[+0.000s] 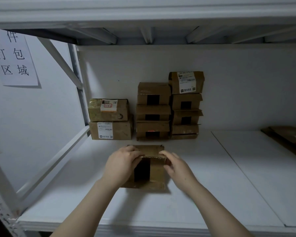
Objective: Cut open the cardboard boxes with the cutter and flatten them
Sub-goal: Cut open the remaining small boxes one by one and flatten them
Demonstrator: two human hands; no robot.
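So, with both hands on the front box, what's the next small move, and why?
Probably pull the top open: the left hand and right hand both grip the box along its top seam, where a gap shows.

Dim, bluish light; soft focus, wide-angle edge bending.

- A cardboard box point(156, 171) stands on the white shelf point(161, 211), dark tape down its near face.
- The left hand point(121, 166) grips its upper left edge.
- The right hand point(176, 166) holds its upper right corner.
- Three stacks of boxes point(153, 112) line the back wall.
- A paper sign point(14, 57) hangs at the left.
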